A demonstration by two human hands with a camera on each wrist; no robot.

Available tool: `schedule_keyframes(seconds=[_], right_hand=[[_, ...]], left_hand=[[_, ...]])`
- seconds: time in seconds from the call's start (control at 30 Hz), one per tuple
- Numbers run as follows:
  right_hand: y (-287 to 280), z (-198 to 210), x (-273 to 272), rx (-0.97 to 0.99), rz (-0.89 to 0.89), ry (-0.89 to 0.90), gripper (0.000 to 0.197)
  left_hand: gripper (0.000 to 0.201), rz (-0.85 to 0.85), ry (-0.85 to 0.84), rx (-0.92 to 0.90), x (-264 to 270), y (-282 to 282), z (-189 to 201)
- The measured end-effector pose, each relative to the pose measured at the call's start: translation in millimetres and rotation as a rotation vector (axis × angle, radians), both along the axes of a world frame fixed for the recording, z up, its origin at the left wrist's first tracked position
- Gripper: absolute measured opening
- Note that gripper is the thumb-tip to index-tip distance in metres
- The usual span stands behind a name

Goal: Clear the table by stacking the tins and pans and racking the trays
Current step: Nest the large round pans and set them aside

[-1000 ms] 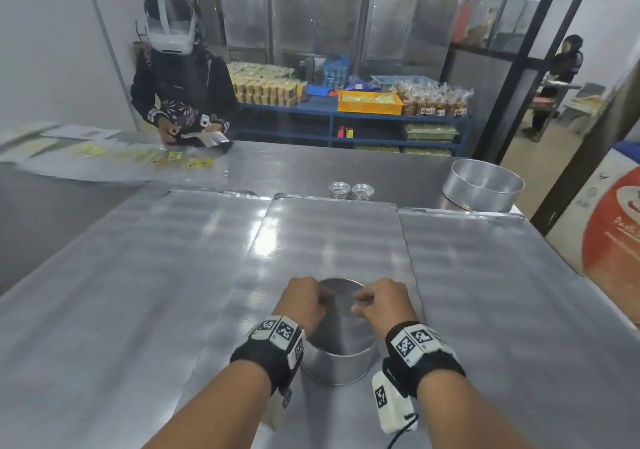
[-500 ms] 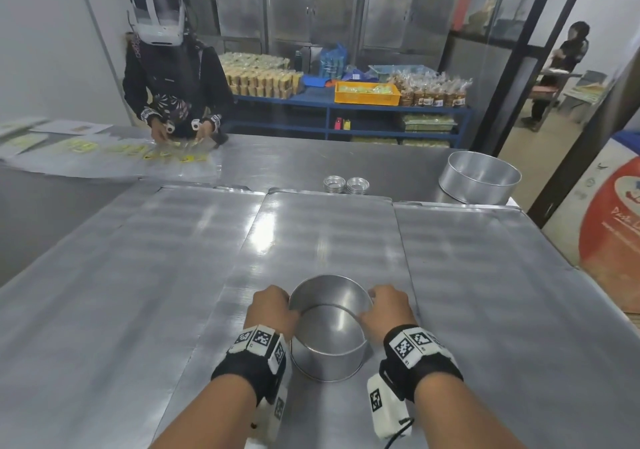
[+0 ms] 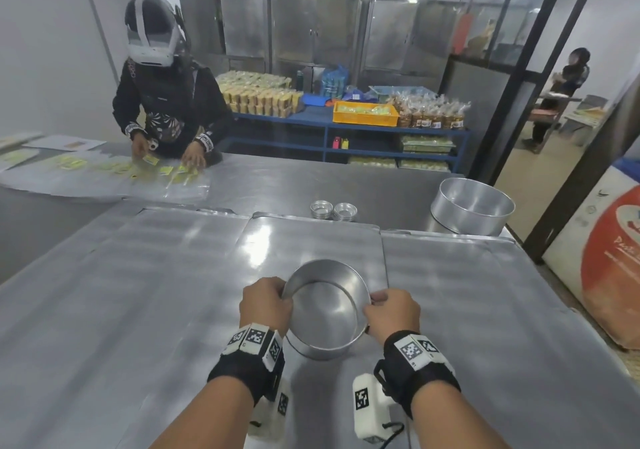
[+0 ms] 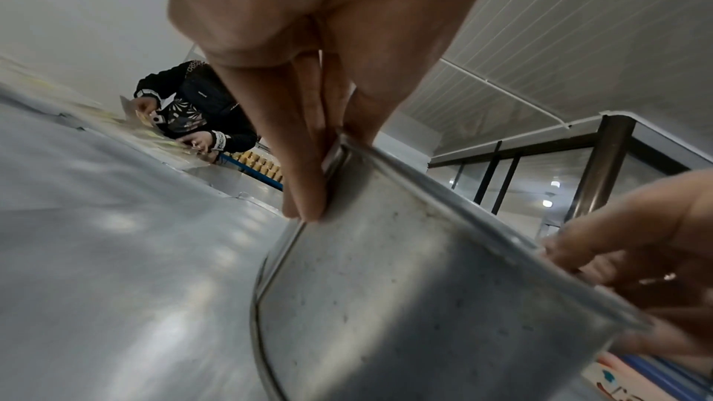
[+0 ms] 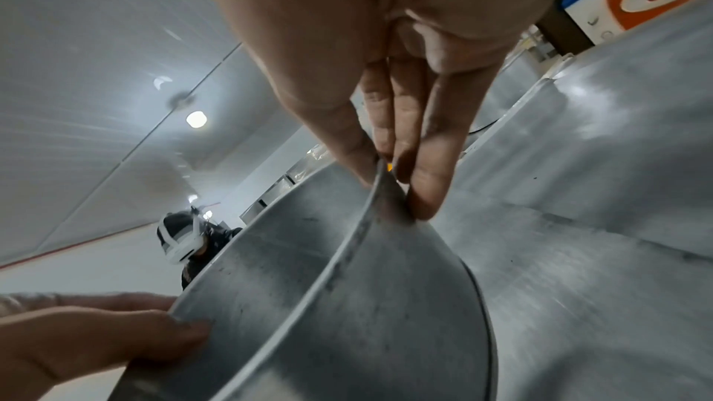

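Left hand (image 3: 265, 304) pinched the pan's (image 3: 327, 313) left rim, thumb inside, fingers (image 4: 305, 182) down the outer wall. The pan sat between both hands, tilted, near edge seemingly low on the tray (image 3: 311, 237) beneath. Right hand (image 3: 393, 311) pinched the opposite rim, the metal nipped between its fingers (image 5: 424, 194). A lift for stacking, by the look of it! Well ahead of the right hand waited the big pan (image 3: 472, 207), with two tins (image 3: 334, 210) nearer the middle. Next, likely: level it, carry it forward and right, nest it inside.
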State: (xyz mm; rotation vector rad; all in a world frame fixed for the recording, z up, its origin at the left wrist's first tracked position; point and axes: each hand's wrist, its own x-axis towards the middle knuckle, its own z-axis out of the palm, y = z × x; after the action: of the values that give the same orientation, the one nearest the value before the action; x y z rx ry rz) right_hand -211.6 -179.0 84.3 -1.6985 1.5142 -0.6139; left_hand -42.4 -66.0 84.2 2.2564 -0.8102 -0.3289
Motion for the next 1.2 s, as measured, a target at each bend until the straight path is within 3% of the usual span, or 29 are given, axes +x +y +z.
schedule_keyframes(seconds=[0.1,0.23,0.4,0.47,0.53,0.6,0.67,0.97,1.13,1.2], right_hand=[[-21,-2,-4,0.038,-0.032,-0.115,0.011],[-45,-5,-9,0.299,-0.090,-0.442,0.013],[-85,-6,-13,0.427,-0.151,-0.719,0.044],[-106,-6,-14,0.403,-0.186,-0.777,0.061],[-127,-10,-13,0.365,-0.195,-0.795,0.063],[-147,-21,-13,0.355,-0.206,-0.792,0.059],[-169,-32,-13,0.347,-0.208,-0.787,0.058],[-310,-60,0,0.312,-0.088,-0.802,0.044],[-403,-84,16,0.183,-0.064,-0.662,0.025],[-434,-94,24,0.134,-0.052,-0.571,0.014]], left_hand=[[0.013,0.021,0.043,-0.103,-3,-27,2],[0.009,0.043,0.201,-0.283,-9,-67,0],[0.021,0.066,0.293,-0.464,-18,-115,-4],[0.031,0.054,0.460,-0.479,-22,-137,-10],[0.047,0.015,0.704,-0.454,-26,-159,-20],[0.036,-0.048,0.782,-0.395,-32,-181,-30],[0.021,-0.070,0.793,-0.386,-37,-205,-36],[0.008,-0.123,0.719,-0.388,-20,-353,-69],[0.006,-0.165,0.715,-0.368,-2,-437,-79],[0.006,-0.128,0.635,-0.342,2,-461,-84]])
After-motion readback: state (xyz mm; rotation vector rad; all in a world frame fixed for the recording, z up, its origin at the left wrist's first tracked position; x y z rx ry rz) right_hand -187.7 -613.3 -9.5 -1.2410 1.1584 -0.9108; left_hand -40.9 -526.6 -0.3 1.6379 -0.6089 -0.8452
